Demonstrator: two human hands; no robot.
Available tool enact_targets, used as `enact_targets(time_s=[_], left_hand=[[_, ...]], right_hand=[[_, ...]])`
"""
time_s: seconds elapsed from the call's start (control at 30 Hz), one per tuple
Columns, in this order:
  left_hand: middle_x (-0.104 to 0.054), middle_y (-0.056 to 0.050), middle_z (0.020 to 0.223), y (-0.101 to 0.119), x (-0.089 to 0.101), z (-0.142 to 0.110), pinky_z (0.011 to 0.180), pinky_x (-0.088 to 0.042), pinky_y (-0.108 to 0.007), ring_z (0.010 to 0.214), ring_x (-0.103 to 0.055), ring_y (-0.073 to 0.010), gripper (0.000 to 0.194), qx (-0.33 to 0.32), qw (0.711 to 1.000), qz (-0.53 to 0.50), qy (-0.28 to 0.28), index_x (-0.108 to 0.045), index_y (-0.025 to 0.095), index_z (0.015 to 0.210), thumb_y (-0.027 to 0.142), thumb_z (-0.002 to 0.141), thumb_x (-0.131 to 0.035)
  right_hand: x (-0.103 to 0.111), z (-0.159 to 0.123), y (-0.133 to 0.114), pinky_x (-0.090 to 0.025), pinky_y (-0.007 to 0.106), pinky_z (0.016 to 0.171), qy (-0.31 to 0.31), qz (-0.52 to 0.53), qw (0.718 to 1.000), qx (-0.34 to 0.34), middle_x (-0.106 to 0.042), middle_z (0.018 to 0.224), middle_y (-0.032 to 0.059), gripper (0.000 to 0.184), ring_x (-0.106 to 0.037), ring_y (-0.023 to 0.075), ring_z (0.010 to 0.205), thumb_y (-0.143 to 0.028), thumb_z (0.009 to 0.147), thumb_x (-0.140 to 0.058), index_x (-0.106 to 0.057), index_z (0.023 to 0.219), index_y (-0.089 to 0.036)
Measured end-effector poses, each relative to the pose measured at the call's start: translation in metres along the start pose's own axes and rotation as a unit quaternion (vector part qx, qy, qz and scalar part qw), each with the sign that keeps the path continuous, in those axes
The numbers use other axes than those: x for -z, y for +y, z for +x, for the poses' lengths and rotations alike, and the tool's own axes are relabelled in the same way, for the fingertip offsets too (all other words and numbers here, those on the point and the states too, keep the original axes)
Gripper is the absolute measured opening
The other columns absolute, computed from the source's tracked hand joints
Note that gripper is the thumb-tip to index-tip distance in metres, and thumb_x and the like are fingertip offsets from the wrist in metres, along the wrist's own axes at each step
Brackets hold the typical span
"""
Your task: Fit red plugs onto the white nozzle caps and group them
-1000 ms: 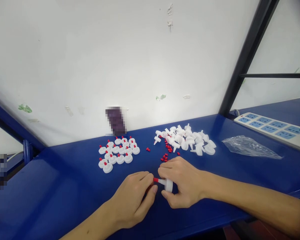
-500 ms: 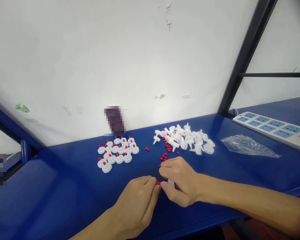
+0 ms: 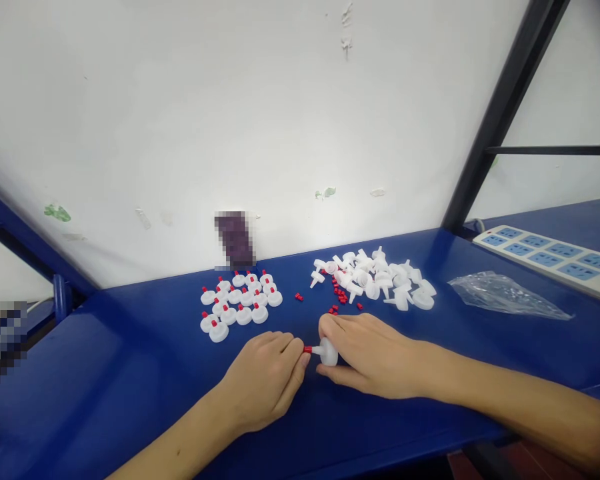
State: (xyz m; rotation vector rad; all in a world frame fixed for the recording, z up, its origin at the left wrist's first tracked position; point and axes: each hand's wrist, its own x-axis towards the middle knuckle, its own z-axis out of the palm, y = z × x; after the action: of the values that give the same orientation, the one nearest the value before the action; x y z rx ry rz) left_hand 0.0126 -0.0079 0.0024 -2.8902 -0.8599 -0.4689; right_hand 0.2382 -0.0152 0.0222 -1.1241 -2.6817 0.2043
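Note:
Between thumb and fingers, my left hand [image 3: 267, 377] pinches a small red cap [image 3: 307, 349]. My right hand [image 3: 363, 353] grips a white nozzle cap [image 3: 329, 351] by its round base, its spout pointing left. The red cap sits at the tip of that spout; how firmly it is seated I cannot tell. Beyond my right hand lie loose red caps [image 3: 341, 295] beside a heap of white nozzle caps [image 3: 375, 273] without red tips. At the left, white nozzle caps with red tips [image 3: 243, 313] stand upright in a group.
Everything lies on a blue table [image 3: 145, 373] against a white wall. A pixelated dark upright object [image 3: 237, 240] leans at the back. To the right are a clear plastic bag [image 3: 507, 295] and a power strip [image 3: 550, 257]. A dark metal post [image 3: 500, 120] rises at the back right.
My hands have moved slightly apart and left, uncovering the white nozzle cap in my right hand, with the red cap now at its spout. The view has shifted a little.

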Motion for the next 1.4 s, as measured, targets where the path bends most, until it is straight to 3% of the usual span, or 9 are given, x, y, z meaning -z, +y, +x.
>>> enact_targets(time_s=[0.17,0.33,0.63,0.8,1.1,1.27,1.4], left_hand=[[-0.054,-0.003,0.068,0.000,0.006,0.000,0.057,-0.037,-0.033,0.057,-0.046,-0.0186,0.031,-0.020,0.997,0.076,0.023,-0.049,0.019,0.076,0.018,0.100,-0.030],[-0.053,-0.002,0.066,0.000,0.007,-0.002,0.056,-0.036,-0.033,0.056,-0.046,-0.0191,0.030,-0.027,0.993,0.108,0.028,-0.049,0.019,0.075,0.018,0.099,-0.032],[-0.054,-0.002,0.068,-0.001,0.005,-0.001,0.055,-0.037,-0.033,0.056,-0.048,-0.0198,0.028,-0.018,0.996,0.082,0.014,-0.046,0.020,0.078,0.017,0.101,-0.030],[-0.054,0.000,0.068,0.004,-0.011,-0.004,0.054,-0.037,-0.031,0.055,-0.049,-0.0180,0.029,-0.009,0.999,0.018,0.051,-0.041,0.021,0.080,0.015,0.103,-0.025],[-0.050,0.002,0.064,0.011,-0.024,-0.011,0.048,-0.032,-0.029,0.049,-0.045,-0.0151,0.030,-0.003,0.996,-0.029,0.086,-0.035,0.023,0.080,0.018,0.105,-0.020],[-0.051,0.002,0.065,0.011,-0.028,-0.011,0.048,-0.031,-0.029,0.050,-0.046,-0.0152,0.030,-0.019,0.995,-0.019,0.099,-0.035,0.023,0.081,0.018,0.106,-0.020],[-0.053,0.002,0.066,0.009,-0.030,-0.011,0.049,-0.033,-0.030,0.051,-0.048,-0.0157,0.030,-0.024,0.996,-0.014,0.084,-0.036,0.022,0.082,0.018,0.106,-0.019]], right_hand=[[-0.003,0.002,-0.001,-0.039,0.029,0.062,0.005,-0.003,1.000,0.020,-0.064,0.090,0.0020,0.020,-0.060,0.0186,0.073,-0.035,0.095,-0.059,-0.048,0.094,-0.019],[-0.013,0.004,-0.003,-0.040,0.032,0.063,0.027,-0.061,0.997,0.029,-0.064,0.087,0.0034,0.030,-0.061,0.0215,0.074,-0.046,0.094,-0.060,-0.051,0.091,-0.018],[-0.012,0.007,-0.003,-0.037,0.030,0.060,0.028,-0.114,0.993,0.032,-0.064,0.079,0.0036,0.029,-0.061,0.0202,0.068,-0.044,0.091,-0.061,-0.051,0.084,-0.017],[-0.016,0.009,-0.002,-0.031,0.030,0.052,0.023,-0.123,0.992,0.033,-0.064,0.073,0.0032,0.025,-0.060,0.0195,0.062,-0.040,0.088,-0.058,-0.050,0.080,-0.018],[-0.023,0.010,-0.008,-0.015,0.030,0.045,-0.020,-0.103,0.994,0.013,-0.065,0.064,0.0032,0.024,-0.059,0.0186,0.049,-0.041,0.079,-0.057,-0.050,0.074,-0.019],[-0.020,0.010,-0.010,-0.015,0.028,0.046,-0.060,-0.072,0.996,-0.004,-0.063,0.061,0.0018,0.025,-0.053,0.0155,0.046,-0.041,0.079,-0.060,-0.052,0.074,-0.018],[-0.011,0.009,-0.006,-0.019,0.026,0.045,-0.091,0.019,0.996,0.000,-0.058,0.059,-0.0018,0.025,-0.042,0.0112,0.044,-0.039,0.082,-0.062,-0.050,0.072,-0.019]])
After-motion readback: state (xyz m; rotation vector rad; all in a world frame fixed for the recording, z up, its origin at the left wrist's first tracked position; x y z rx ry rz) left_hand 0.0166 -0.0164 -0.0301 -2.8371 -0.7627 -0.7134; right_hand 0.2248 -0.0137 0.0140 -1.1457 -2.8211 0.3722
